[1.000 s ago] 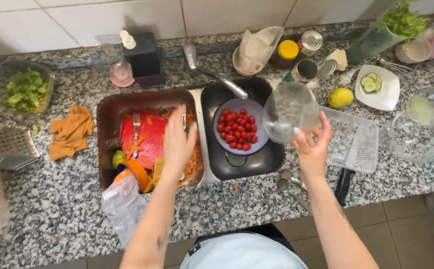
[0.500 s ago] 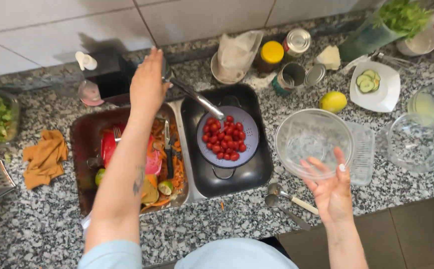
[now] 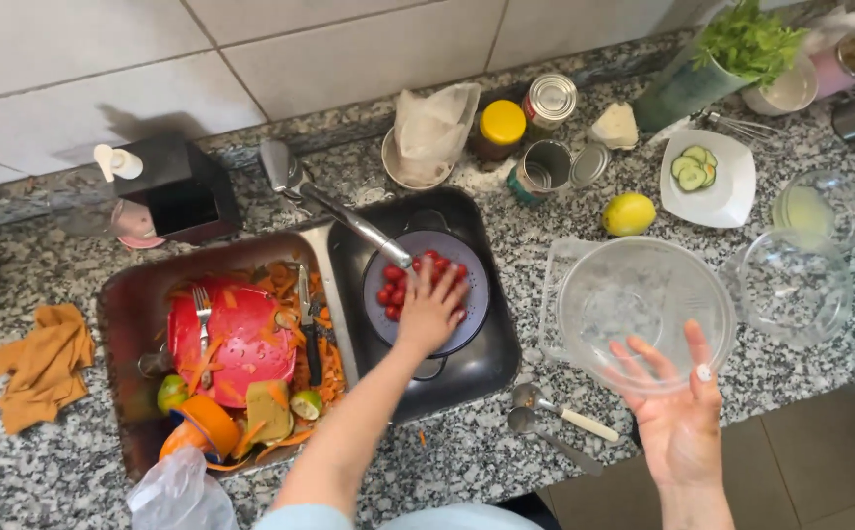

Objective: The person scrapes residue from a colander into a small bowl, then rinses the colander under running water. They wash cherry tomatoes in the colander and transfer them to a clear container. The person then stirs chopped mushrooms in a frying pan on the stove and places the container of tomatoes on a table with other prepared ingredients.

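Note:
My left hand [image 3: 431,309] lies over the cherry tomatoes [image 3: 393,287] in a grey colander [image 3: 471,294] that stands in the right sink basin, under the tap spout [image 3: 349,218]. Its fingers rest spread among the tomatoes. My right hand [image 3: 678,412] holds a clear glass bowl [image 3: 643,309] by its near rim, over the granite counter to the right of the sink. The bowl looks empty.
The left basin [image 3: 123,324] holds a red plate, fork, knife, orange peelings and cut limes. Two metal spoons [image 3: 545,407] lie by the counter's front edge. A lemon [image 3: 629,213], a dish of cucumber slices [image 3: 707,182], tins, jars and glass jugs [image 3: 796,285] stand behind and right.
My left hand came down from the tap to the tomatoes in the colander. The glass bowl in my right hand shifted slightly lower and right.

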